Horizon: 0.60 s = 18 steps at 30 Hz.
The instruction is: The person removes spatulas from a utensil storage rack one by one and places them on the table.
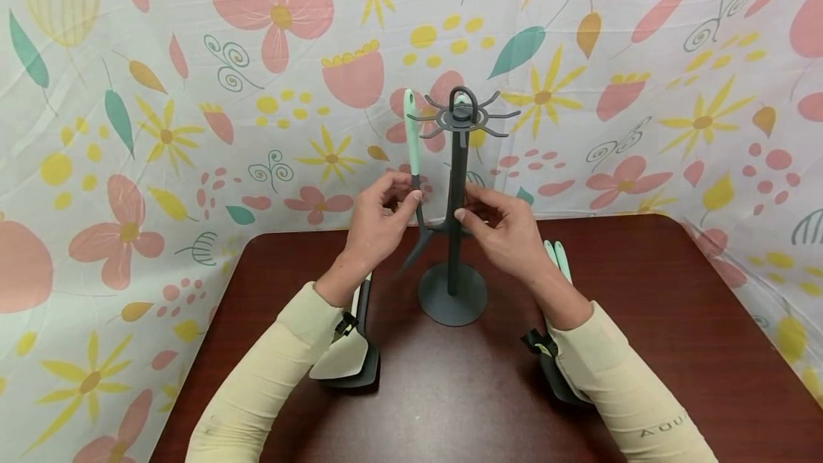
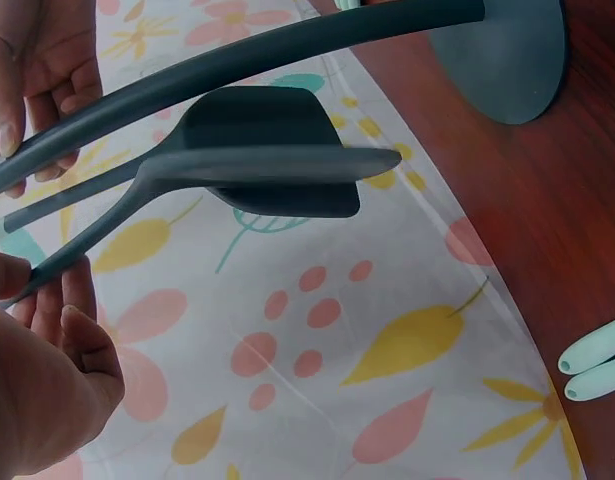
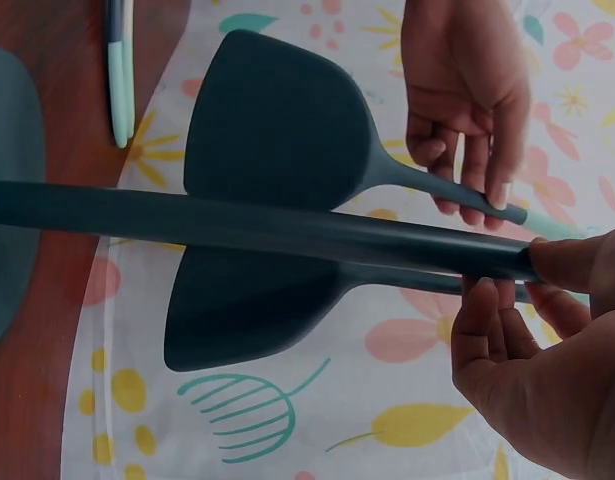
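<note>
Dark grey utensil stand [image 1: 454, 234]; dark grey spatula [image 3: 277, 120] with mint-green handle tip. Reddish-brown desk [image 1: 643, 320]. White backdrop cloth [image 1: 193, 91] patterned with pink flowers, yellow blossoms, teal leaves. Pale cream sleeves [image 1: 270, 377].

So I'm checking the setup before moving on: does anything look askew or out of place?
Nothing is spilled or broken. The rack stands upright on the table. The left hand pinches a spatula beside the pole, and the right hand holds the pole.

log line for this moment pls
left hand: pinches spatula handle, mint end up | right hand: fingers on utensil stand pole | second spatula: behind pole | table: stand base on it
</note>
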Each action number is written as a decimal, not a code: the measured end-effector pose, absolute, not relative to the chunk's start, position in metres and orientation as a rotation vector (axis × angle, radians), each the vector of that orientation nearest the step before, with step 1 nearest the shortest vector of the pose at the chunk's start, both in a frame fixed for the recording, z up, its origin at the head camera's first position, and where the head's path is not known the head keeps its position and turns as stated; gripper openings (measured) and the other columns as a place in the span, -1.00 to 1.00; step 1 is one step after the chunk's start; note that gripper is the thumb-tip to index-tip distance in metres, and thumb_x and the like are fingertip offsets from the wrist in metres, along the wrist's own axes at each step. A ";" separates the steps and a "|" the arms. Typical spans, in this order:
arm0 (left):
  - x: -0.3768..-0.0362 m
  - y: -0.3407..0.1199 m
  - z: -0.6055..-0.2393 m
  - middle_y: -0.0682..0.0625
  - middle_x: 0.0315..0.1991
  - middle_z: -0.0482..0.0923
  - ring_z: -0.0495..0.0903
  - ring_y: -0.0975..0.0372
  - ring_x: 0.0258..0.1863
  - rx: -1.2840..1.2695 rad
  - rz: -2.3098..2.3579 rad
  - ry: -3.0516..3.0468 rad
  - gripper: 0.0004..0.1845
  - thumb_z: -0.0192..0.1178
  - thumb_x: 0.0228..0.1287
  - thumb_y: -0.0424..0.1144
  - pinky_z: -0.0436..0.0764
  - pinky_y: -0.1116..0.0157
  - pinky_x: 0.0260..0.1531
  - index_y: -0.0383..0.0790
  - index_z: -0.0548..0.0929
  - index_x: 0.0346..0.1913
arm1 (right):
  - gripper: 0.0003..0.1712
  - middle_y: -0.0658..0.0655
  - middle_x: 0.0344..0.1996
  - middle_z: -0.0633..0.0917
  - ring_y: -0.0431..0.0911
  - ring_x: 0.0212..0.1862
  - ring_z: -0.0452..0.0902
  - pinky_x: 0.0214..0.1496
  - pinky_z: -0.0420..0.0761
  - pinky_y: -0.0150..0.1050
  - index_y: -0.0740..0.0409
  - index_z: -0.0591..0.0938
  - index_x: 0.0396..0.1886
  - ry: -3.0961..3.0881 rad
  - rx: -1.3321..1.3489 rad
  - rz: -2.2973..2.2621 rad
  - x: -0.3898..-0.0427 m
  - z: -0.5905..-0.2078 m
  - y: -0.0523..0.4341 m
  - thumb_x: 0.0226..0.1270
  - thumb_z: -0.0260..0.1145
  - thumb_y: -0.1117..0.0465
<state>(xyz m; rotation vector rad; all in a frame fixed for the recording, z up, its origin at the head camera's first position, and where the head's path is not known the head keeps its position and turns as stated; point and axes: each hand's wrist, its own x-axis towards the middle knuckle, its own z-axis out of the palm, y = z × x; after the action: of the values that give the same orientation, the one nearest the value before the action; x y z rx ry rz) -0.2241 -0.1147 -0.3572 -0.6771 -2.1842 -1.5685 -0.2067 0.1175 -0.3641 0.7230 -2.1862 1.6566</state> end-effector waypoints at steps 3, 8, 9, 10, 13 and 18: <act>-0.222 -0.116 -0.356 -0.14 -0.14 0.78 0.73 0.06 -0.25 -0.654 -1.568 -2.193 -0.81 0.32 0.54 -0.26 0.49 0.25 -0.24 -0.22 0.69 0.09 | -0.55 0.18 -0.08 0.83 -0.11 -0.11 0.77 -0.14 0.71 -0.37 0.09 0.71 0.33 -2.185 0.724 1.659 -0.206 -0.364 0.117 0.50 0.41 0.35; -0.213 -0.119 -0.352 -0.22 -0.12 0.75 0.70 -0.01 -0.23 -0.599 -1.556 -2.223 -0.80 0.30 0.52 -0.38 0.49 0.21 -0.23 -0.35 0.67 0.10 | -0.55 0.19 -0.09 0.83 -0.10 -0.12 0.77 -0.14 0.71 -0.38 0.11 0.71 0.33 -2.194 0.715 1.663 -0.207 -0.363 0.117 0.50 0.41 0.35; -0.212 -0.119 -0.352 -0.25 -0.12 0.75 0.69 -0.03 -0.23 -0.593 -1.558 -2.226 -0.79 0.30 0.52 -0.39 0.49 0.19 -0.22 -0.38 0.66 0.11 | -0.55 0.19 -0.09 0.83 -0.09 -0.12 0.77 -0.14 0.72 -0.38 0.11 0.71 0.33 -2.196 0.715 1.662 -0.207 -0.363 0.117 0.50 0.41 0.35; -0.212 -0.120 -0.352 -0.27 -0.12 0.74 0.68 -0.05 -0.23 -0.588 -1.561 -2.229 -0.79 0.30 0.52 -0.41 0.49 0.18 -0.22 -0.40 0.66 0.11 | -0.55 0.19 -0.09 0.83 -0.09 -0.12 0.77 -0.14 0.72 -0.37 0.11 0.71 0.33 -2.197 0.713 1.663 -0.207 -0.363 0.118 0.49 0.41 0.35; -0.213 -0.125 -0.357 -0.25 -0.14 0.74 0.68 -0.03 -0.25 -0.578 -1.553 -2.231 -0.79 0.31 0.51 -0.39 0.50 0.17 -0.22 -0.37 0.66 0.11 | -0.55 0.18 -0.09 0.83 -0.07 -0.12 0.77 -0.15 0.72 -0.36 0.11 0.71 0.33 -2.196 0.712 1.665 -0.207 -0.364 0.118 0.49 0.42 0.35; -0.219 -0.136 -0.366 -0.10 -0.19 0.75 0.70 0.12 -0.27 -0.571 -1.516 -2.234 -0.80 0.36 0.51 -0.26 0.50 0.22 -0.24 -0.22 0.69 0.08 | -0.56 0.21 -0.09 0.82 -0.12 -0.12 0.76 -0.13 0.71 -0.40 0.13 0.71 0.33 -2.191 0.710 1.678 -0.208 -0.364 0.117 0.50 0.40 0.35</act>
<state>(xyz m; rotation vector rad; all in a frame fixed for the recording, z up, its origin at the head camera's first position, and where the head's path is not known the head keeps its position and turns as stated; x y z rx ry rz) -0.2186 -0.1359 -0.3664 -0.5715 -2.2340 -1.5165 -0.2080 0.1173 -0.3639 0.7104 -2.1908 1.6783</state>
